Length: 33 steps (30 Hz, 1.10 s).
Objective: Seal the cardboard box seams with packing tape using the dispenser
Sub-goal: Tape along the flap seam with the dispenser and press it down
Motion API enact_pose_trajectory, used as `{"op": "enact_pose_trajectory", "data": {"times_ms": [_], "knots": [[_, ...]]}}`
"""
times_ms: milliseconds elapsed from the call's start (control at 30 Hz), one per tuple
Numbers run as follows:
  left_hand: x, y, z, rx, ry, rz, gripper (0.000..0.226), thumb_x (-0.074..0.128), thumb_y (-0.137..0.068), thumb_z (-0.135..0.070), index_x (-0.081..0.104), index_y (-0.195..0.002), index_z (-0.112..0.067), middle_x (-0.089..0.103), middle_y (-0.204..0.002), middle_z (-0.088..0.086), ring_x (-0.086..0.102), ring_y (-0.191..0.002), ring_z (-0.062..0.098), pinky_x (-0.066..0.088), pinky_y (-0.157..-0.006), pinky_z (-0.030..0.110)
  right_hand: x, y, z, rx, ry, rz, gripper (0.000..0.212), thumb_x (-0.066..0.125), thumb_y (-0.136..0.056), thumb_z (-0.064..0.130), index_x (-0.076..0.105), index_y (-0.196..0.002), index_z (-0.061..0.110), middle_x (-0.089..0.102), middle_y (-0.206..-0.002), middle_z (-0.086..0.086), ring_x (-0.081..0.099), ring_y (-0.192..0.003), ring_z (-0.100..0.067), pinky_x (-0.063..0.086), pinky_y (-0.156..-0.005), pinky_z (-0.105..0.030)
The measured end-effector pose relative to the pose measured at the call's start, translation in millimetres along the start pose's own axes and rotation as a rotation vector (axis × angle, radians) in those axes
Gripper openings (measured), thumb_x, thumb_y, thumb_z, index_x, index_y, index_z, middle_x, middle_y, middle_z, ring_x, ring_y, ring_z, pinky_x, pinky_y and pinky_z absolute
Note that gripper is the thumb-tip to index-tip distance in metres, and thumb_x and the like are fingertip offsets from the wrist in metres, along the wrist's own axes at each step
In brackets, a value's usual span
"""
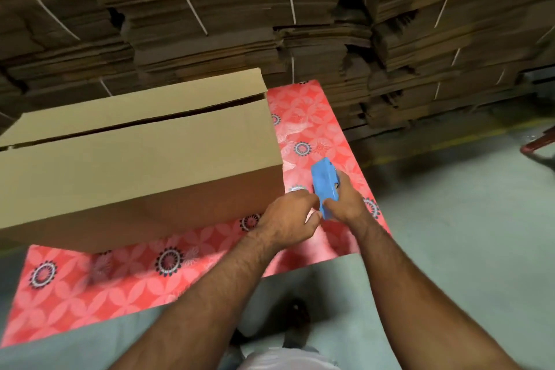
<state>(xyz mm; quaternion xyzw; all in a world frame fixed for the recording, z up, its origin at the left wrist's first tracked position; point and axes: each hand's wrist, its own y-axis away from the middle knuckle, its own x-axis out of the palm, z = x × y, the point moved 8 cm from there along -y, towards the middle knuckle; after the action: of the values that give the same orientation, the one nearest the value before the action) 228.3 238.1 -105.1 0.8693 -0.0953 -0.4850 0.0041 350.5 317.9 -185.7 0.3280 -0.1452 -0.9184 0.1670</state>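
A large brown cardboard box (pixel 135 156) lies on a table covered with a red flowered cloth (pixel 90 288). Its two top flaps meet along a dark open seam running left to right. Just off the box's right end, my right hand (pixel 345 201) grips a blue tape dispenser (pixel 326 186) above the cloth. My left hand (pixel 289 216) sits right beside the dispenser's lower end with fingers curled toward it; whether it pinches the tape end is hidden by blur.
Tall stacks of flattened, strapped cardboard (pixel 270 15) fill the whole background behind the table. Grey floor (pixel 465 234) lies to the right, with a red object (pixel 540 144) at the far right edge. The table's front edge is near my body.
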Motion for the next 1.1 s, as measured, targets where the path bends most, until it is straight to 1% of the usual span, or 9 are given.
{"op": "enact_pose_trajectory", "data": {"times_ms": [100, 200, 300, 433, 533, 767, 867, 967, 1100], "knots": [[-23, -12, -19, 0.058, 0.066, -0.105, 0.041, 0.043, -0.088, -0.040, 0.066, -0.108, -0.013, 0.067, -0.102, 0.006, 0.061, -0.096, 0.026, 0.049, -0.083, 0.041, -33, 4, 12, -0.012, -0.235, -0.096, 0.075, 0.057, -0.063, 0.023, 0.049, -0.138, 0.022, 0.064, -0.122, 0.001, 0.064, -0.105, -0.022, 0.054, -0.089, -0.037], [-56, -24, -39, 0.128, 0.158, -0.258, 0.031, 0.053, -0.089, -0.030, 0.067, -0.109, -0.011, 0.069, -0.106, 0.004, 0.062, -0.098, 0.023, 0.051, -0.086, 0.039, -68, 8, 35, 0.018, -0.405, -0.184, 0.066, 0.052, -0.058, 0.024, 0.060, -0.124, 0.025, 0.069, -0.114, 0.001, 0.067, -0.098, -0.023, 0.054, -0.072, -0.032], [-103, -29, -58, 0.171, 0.250, -0.441, 0.023, 0.059, -0.089, -0.025, 0.067, -0.107, -0.012, 0.069, -0.105, 0.001, 0.064, -0.096, 0.018, 0.055, -0.081, 0.039, -98, 15, 68, -0.070, -0.567, -0.257, 0.057, 0.062, -0.058, 0.029, 0.064, -0.115, 0.027, 0.072, -0.107, 0.000, 0.069, -0.099, -0.028, 0.058, -0.081, -0.045], [-175, -29, -61, 0.112, 0.369, -0.676, 0.020, 0.067, -0.088, -0.024, 0.067, -0.105, -0.013, 0.067, -0.102, -0.006, 0.063, -0.091, 0.009, 0.053, -0.074, 0.019, -130, 44, 131, -0.274, -0.491, -0.393, 0.073, 0.085, -0.057, 0.055, 0.059, -0.121, 0.030, 0.069, -0.109, 0.011, 0.067, -0.100, -0.013, 0.056, -0.081, -0.035], [-213, -26, -35, -0.041, 0.630, -0.738, 0.034, 0.072, -0.082, -0.036, 0.068, -0.107, -0.013, 0.071, -0.102, -0.002, 0.067, -0.094, 0.011, 0.051, -0.082, 0.018, -137, 61, 182, -0.406, -0.314, -0.424, 0.076, 0.088, -0.059, 0.045, 0.056, -0.129, 0.036, 0.067, -0.110, 0.019, 0.063, -0.100, -0.006, 0.049, -0.085, -0.028], [-272, 15, 23, -0.188, 1.086, -0.726, 0.017, 0.058, -0.094, -0.024, 0.069, -0.101, -0.013, 0.073, -0.096, 0.002, 0.070, -0.094, 0.017, 0.053, -0.086, 0.037, -85, 91, 286, -0.623, -0.216, -0.334, 0.071, 0.074, -0.058, 0.037, 0.059, -0.128, 0.037, 0.070, -0.105, 0.019, 0.065, -0.093, -0.002, 0.052, -0.082, -0.024], [-293, 46, 46, -0.207, 1.158, -0.757, 0.030, 0.050, -0.101, -0.024, 0.068, -0.112, -0.002, 0.072, -0.094, 0.004, 0.068, -0.082, 0.012, 0.053, -0.087, 0.036, -51, 103, 325, -0.698, -0.225, -0.242, 0.064, 0.078, -0.064, 0.028, 0.061, -0.124, 0.038, 0.070, -0.100, 0.019, 0.064, -0.089, 0.001, 0.049, -0.074, -0.019], [-311, 78, 69, -0.194, 1.198, -0.758, 0.031, 0.046, -0.104, -0.026, 0.072, -0.100, -0.009, 0.074, -0.088, 0.001, 0.069, -0.077, 0.009, 0.053, -0.079, 0.029, -13, 111, 355, -0.734, -0.277, -0.099, 0.060, 0.077, -0.064, 0.027, 0.062, -0.121, 0.039, 0.069, -0.098, 0.017, 0.065, -0.087, -0.003, 0.053, -0.071, -0.024], [-333, 119, 105, -0.183, 1.249, -0.777, 0.034, 0.044, -0.103, -0.024, 0.071, -0.099, -0.004, 0.076, -0.095, 0.013, 0.071, -0.086, 0.019, 0.053, -0.074, 0.026, 36, 118, 385, -0.745, -0.415, 0.095, 0.054, 0.072, -0.064, 0.026, 0.066, -0.117, 0.030, 0.071, -0.096, 0.005, 0.064, -0.082, -0.010, 0.049, -0.064, -0.030]]}}
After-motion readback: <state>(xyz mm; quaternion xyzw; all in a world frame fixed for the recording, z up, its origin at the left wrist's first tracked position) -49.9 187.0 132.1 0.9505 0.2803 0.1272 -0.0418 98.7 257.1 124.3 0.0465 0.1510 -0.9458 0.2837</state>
